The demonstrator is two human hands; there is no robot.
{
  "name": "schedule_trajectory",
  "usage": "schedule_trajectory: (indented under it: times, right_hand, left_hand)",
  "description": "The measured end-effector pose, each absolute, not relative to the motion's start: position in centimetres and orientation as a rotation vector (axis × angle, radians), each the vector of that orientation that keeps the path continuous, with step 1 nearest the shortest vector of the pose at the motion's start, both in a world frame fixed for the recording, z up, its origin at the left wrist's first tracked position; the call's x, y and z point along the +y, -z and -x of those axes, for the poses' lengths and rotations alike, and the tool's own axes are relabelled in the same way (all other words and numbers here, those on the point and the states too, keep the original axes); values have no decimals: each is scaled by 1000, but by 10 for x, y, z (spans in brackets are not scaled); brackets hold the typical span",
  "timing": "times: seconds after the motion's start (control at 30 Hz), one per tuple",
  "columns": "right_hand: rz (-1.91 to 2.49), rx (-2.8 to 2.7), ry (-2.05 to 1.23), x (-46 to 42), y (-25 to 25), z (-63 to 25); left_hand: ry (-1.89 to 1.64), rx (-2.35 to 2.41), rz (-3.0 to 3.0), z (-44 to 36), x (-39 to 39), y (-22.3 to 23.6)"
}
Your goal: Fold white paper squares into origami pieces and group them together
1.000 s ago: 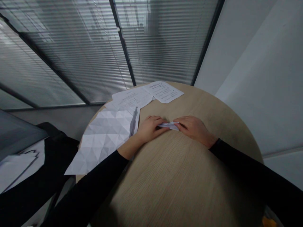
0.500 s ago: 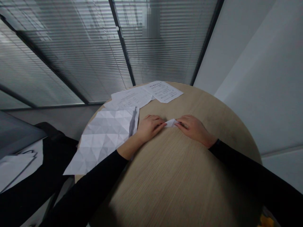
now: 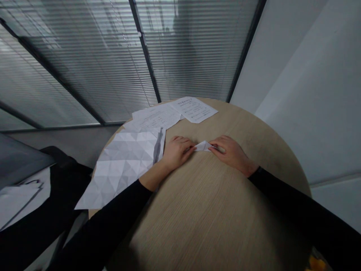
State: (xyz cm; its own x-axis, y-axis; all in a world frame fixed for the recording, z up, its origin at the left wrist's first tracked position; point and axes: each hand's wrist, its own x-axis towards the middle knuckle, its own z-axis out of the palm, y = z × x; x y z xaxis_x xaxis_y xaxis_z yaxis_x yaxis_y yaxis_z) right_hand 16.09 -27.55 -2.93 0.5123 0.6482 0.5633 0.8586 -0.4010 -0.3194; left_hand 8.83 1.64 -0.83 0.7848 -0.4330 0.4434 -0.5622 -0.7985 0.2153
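Observation:
A small white piece of folded paper (image 3: pixel 203 146) is held between my two hands, just above or on the wooden table (image 3: pixel 208 210). Its visible middle comes to a peak with a crease. My left hand (image 3: pixel 178 152) pinches the left end between thumb and fingers. At the right end, the thumb and fingers of my right hand (image 3: pixel 229 152) are closed on it. Both ends of the paper are hidden by my fingers. Left of my left hand lies a large white sheet (image 3: pixel 121 162) covered in triangular creases.
Several printed sheets (image 3: pixel 194 110) overlap at the table's far edge. Beyond them stands a glass partition with blinds (image 3: pixel 194 67). A pale wall (image 3: pixel 318 113) rises on the right. More white papers (image 3: pixel 25 195) rest on something black at the lower left.
The folded paper now shows a more even, centred peak between my hands. My left hand has shifted very slightly left; my right hand has barely moved.

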Motion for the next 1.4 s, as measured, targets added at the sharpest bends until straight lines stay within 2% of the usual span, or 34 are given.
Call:
schedule_trajectory:
  times: [1.4]
  right_hand:
    - [2208, -1238, 414, -277, 31, -164]
  left_hand:
    - [-597, -723, -2665, -92, 19, 16]
